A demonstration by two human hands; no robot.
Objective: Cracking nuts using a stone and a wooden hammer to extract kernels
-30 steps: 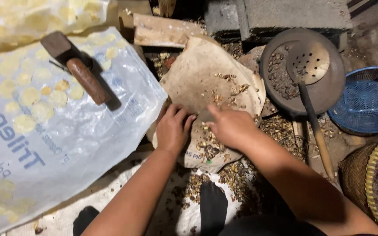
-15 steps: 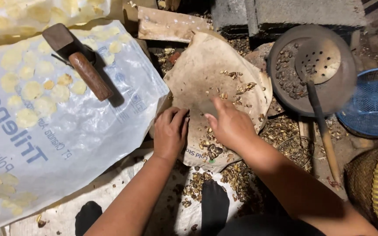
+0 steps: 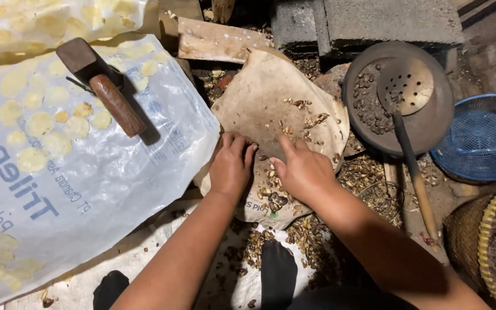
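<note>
The right hand [image 3: 302, 172] lies palm down on the worn, brownish sheet of paper sacking [image 3: 271, 109], fingers loosely spread and the forefinger stretched out among the small brown husks and kernels [image 3: 274, 189] scattered there; it grips nothing. The left hand [image 3: 231, 163] rests flat just beside it on the same sheet, fingers together and curled slightly at the tips, also holding nothing. Between and below the two hands the husks lie thickest, spilling off the near edge of the sheet onto the white woven sack [image 3: 162, 270] underneath.

To the left of the sheet lies a large clear plastic bag [image 3: 87, 172] with blue lettering, and pale yellow flattened discs [image 3: 41, 123] are spread on it. A hammer with a dark head and reddish-brown wooden handle [image 3: 110, 97] lies on that bag, well apart from the hands. To the right of the sheet sits a round dark metal pan [image 3: 431, 120] holding dark roasted seeds, with a perforated metal skimmer [image 3: 404, 86] resting across it. Beyond the pan, farther right, are a blue plastic mesh basket [image 3: 483, 138] and, nearer, a woven cane basket [image 3: 489, 247]. Above the sheet lie a rough wooden plank [image 3: 213, 40] and a grey concrete block [image 3: 368, 23].
</note>
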